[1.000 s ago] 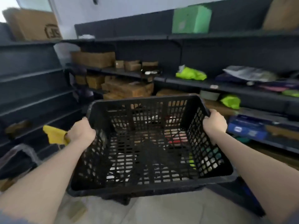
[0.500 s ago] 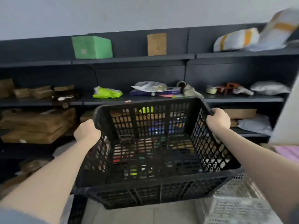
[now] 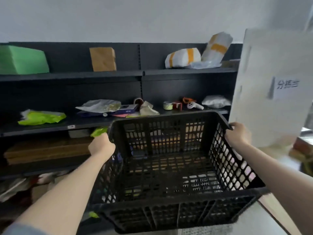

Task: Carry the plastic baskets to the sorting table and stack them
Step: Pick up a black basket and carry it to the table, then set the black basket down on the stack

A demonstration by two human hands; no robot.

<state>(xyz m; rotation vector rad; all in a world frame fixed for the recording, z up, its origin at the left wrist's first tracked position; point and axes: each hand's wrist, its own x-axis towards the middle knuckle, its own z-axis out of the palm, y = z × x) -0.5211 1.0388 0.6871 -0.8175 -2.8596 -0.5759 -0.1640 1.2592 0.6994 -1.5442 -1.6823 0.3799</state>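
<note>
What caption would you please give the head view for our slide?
Left hand and right hand grip an empty black basket by its side rims, before shelves of parcels.

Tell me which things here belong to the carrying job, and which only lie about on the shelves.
Job: black plastic basket, left hand and right hand gripping its side rims.
Lying about: green box, brown box, white taped parcels, yellow-green bag, all on the shelves.

A parcel storeroom is indicated: dark metal shelving point(image 3: 101, 75) is lined with taped parcels point(image 3: 183, 57), a cardboard box point(image 3: 103, 59), a green box point(image 3: 22, 60) and rolls of tape point(image 3: 168, 105), and a printed label point(image 3: 288, 87) is stuck on a white panel point(image 3: 260, 61).
</note>
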